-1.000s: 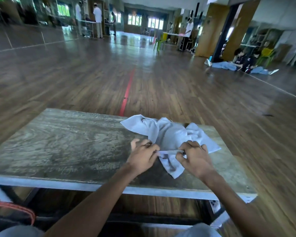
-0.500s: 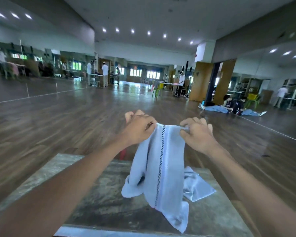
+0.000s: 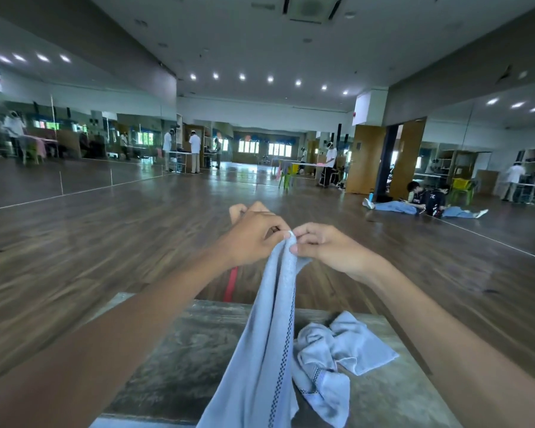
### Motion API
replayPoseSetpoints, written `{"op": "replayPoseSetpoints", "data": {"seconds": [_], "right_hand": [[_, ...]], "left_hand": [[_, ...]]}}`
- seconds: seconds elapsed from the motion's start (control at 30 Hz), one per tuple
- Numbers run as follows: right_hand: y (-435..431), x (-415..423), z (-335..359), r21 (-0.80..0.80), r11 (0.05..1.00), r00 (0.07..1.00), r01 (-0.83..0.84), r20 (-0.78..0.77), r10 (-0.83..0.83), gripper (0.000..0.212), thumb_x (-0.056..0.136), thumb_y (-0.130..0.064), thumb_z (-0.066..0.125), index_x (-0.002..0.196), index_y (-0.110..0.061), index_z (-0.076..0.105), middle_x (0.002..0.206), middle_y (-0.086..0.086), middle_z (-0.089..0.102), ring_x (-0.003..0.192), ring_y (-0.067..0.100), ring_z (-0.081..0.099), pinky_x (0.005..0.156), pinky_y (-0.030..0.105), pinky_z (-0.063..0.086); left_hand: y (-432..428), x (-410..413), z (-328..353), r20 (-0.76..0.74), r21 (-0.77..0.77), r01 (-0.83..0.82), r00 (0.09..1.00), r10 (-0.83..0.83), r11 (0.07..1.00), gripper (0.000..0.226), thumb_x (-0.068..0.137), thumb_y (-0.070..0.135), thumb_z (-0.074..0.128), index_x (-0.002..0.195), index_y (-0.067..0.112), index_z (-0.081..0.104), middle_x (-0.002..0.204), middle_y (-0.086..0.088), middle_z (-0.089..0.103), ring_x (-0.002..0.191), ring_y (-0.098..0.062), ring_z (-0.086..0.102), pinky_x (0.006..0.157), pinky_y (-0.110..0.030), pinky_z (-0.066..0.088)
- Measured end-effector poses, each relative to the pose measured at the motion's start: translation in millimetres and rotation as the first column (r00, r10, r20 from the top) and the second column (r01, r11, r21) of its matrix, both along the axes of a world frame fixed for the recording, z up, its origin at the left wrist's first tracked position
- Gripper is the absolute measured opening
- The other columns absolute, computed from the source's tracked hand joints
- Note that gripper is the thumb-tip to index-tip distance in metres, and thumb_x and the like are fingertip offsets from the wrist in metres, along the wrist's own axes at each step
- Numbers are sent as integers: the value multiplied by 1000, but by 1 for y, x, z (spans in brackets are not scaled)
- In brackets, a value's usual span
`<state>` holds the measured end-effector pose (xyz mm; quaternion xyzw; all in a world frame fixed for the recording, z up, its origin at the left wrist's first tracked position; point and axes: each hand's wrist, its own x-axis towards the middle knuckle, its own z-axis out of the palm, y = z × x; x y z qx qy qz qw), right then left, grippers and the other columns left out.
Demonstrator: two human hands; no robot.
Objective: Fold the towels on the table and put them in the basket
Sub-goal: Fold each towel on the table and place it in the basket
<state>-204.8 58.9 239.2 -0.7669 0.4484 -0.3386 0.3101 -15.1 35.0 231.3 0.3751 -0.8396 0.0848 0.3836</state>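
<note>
Left hand (image 3: 254, 236) and right hand (image 3: 328, 248) pinch top of hanging pale blue towel (image 3: 260, 350); crumpled second towel (image 3: 337, 350) on worn grey desk (image 3: 183, 350).

The left hand (image 3: 254, 236) and right hand (image 3: 331, 248) are raised close together above the table (image 3: 183, 350). Both pinch the top edge of a pale blue towel (image 3: 266, 335), which hangs bunched, a dark checked stripe running down it. A 2nd towel (image 3: 340, 344) lies crumpled on the table, just right of it. Far right, 2 people (image 3: 423, 200) sit on the wooden floor.
</note>
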Motion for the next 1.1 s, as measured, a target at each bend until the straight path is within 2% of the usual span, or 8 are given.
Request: {"op": "replayPoseSetpoints", "data": {"seconds": [0.13,0.3,0.47,0.57,0.67,0.77,1.0,1.1], "right_hand": [[1,-3,13,-36,999,998,28,-51,-30,12,86,-15,68,91,-4,66,87,10,70,78,16,63,74,28,47],[6,-4,49,-166,984,965,60,-244,-100,7,86,-20,68,87,-13,70,76,-11,66,66,-9,57,66,16,40],[9,-12,87,-332,934,961,131,-191,-203,10,89,-19,65,88,-11,70,83,-4,66,74,1,59,70,18,45],[12,-30,113,-381,900,953,212,-123,-277,11,89,-19,65,87,-9,69,83,3,66,74,4,60,71,21,47],[14,-50,134,-408,875,930,260,-136,-340,13,88,-20,66,89,-8,70,93,5,68,88,15,61,81,32,46],[15,-59,145,-392,881,933,265,-127,-338,17,88,-22,66,92,-6,69,96,3,68,88,10,60,78,21,45],[23,-60,146,-402,887,952,226,-103,-289,9,89,-23,64,88,-14,68,96,2,69,95,12,62,88,27,48],[26,-54,143,-410,893,959,189,-118,-257,11,87,-21,65,89,-11,69,94,1,69,95,10,63,89,26,48]], "left_hand": [[3,5,1,-15,28,-12,1000,12,1000,13,91,38,58,88,34,70,76,21,53,96,-1,40,74,-29,11],[5,-1,-14,-10,209,25,1000,-23,978,17,91,41,58,82,28,64,81,18,57,95,1,46,91,-35,17],[3,-6,-14,-292,418,242,948,-123,876,18,79,49,57,67,37,54,62,18,57,48,7,48,98,-67,30],[2,5,-4,-297,414,241,947,-120,878,19,79,52,62,70,36,61,64,16,63,62,5,55,98,-57,36],[4,20,25,-337,447,255,936,-103,857,29,81,46,69,85,17,67,85,-3,72,81,-17,66,82,-37,48],[8,31,63,-251,464,201,964,-90,863,27,83,37,68,91,12,64,90,-4,69,86,-16,66,76,-19,49],[17,55,126,-219,554,192,972,-81,810,38,80,43,63,102,12,68,110,0,68,111,-14,58,103,-31,38],[15,66,132,-104,490,84,994,-37,868,38,82,45,62,95,10,67,80,-10,66,79,-17,56,81,-28,46]]}}
